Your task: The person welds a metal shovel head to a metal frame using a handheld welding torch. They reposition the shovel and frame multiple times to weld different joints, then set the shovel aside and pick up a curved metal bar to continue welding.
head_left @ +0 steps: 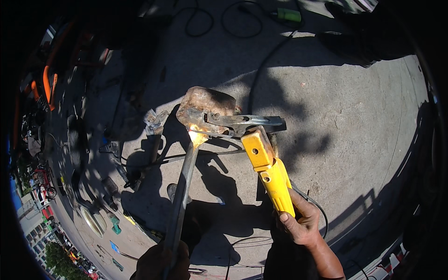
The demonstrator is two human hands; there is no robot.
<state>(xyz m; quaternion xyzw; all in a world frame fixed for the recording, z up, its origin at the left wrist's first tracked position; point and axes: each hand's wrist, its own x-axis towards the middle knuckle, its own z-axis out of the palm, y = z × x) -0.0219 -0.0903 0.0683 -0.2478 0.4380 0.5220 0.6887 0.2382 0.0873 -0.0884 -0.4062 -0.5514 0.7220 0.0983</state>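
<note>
In my right hand (301, 221) is a yellow welding electrode holder (275, 186), tilted up and to the left. A thin rod (219, 135) runs left from its head to a bright orange glow (198, 134). My left hand (163, 260), dark in shadow, is wrapped round a long metal bar (183, 191). The bar's upper end meets the glow at the lower edge of a rusty metal blade (210, 100). A silver plier-like clamp (247, 120) lies across the blade's right side, just above the holder's head; how it grips is unclear.
Black cable (275, 49) snakes over the concrete floor (350, 107), with a green connector (288, 15) at the far side. A person's dark shoes (343, 46) stand far right. Scattered tools, including a green-handled one (115, 224), and orange metal parts (49, 88) lie left.
</note>
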